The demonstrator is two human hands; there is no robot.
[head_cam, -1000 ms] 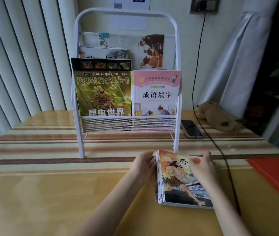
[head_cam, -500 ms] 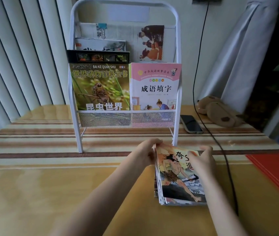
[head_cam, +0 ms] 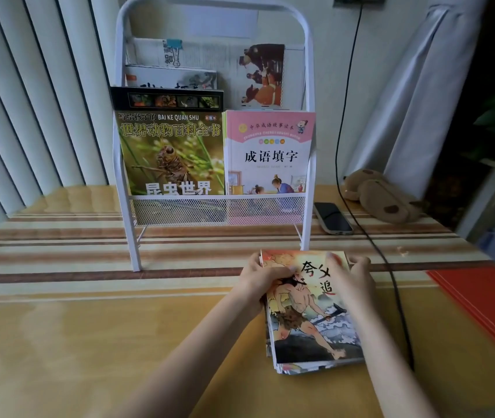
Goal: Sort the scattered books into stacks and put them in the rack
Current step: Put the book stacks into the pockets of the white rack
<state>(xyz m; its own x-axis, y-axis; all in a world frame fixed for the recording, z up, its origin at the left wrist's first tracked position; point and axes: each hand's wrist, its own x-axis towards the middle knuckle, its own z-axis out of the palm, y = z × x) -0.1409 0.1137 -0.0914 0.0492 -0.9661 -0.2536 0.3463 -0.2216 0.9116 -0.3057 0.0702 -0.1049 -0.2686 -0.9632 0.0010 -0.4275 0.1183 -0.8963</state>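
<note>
In the head view, a stack of thin books [head_cam: 309, 312] lay on the surface [head_cam: 89, 342] at lower centre-right of the frame, just in front of the white rack [head_cam: 308, 146]. The left hand [head_cam: 262, 277] pinched the stack's upper left corner, thumb on the cover; the right hand [head_cam: 350, 277] curled over the top right edge. To lift well, both hands probably needed to square the splayed lower edges first, then raise the stack level toward the rack's pockets. The stack stretched from between the hands toward the frame's bottom.
</note>
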